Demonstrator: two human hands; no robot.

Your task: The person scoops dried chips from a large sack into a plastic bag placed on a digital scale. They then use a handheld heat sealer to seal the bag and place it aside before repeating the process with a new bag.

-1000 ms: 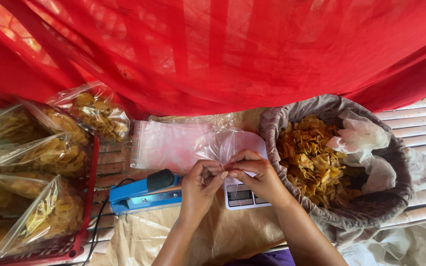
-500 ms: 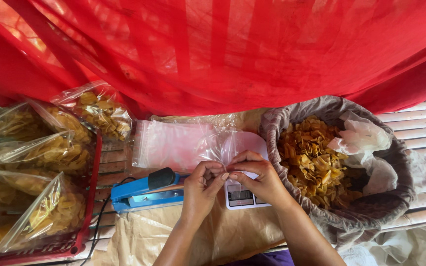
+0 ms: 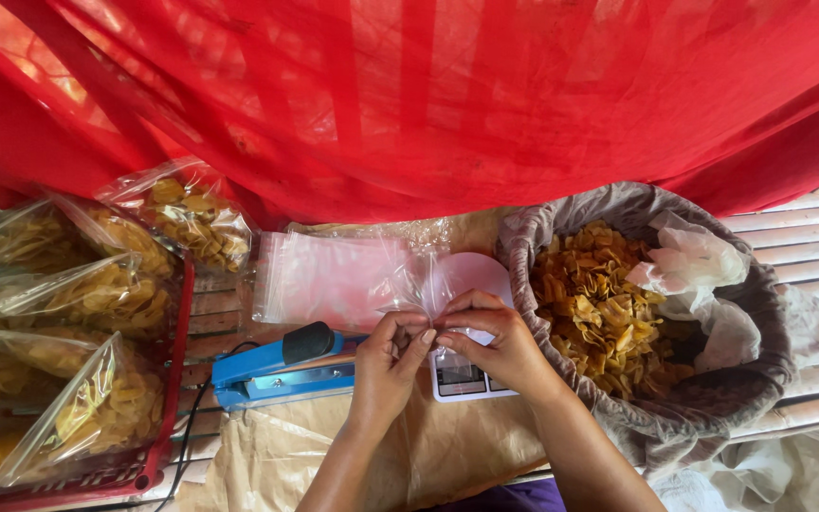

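Note:
My left hand (image 3: 388, 365) and my right hand (image 3: 495, 343) meet at the fingertips above a small white kitchen scale (image 3: 462, 376). Both pinch the edge of an empty clear plastic bag (image 3: 433, 284) that stands up between them. Just beyond lies a flat stack of clear plastic bags (image 3: 324, 277). A blue heat sealer with a black knob (image 3: 282, 365) lies to the left of my left hand.
A grey cloth-lined sack (image 3: 760, 360) of yellow chips (image 3: 604, 313), with a crumpled white plastic bag (image 3: 699, 275) on top, stands at the right. Several filled chip bags (image 3: 97, 294) sit in a red basket (image 3: 177, 379) at the left. Red netting (image 3: 409, 95) hangs behind.
My fingers have kept working at the bag's edge; the hands have stayed in nearly the same place over the scale.

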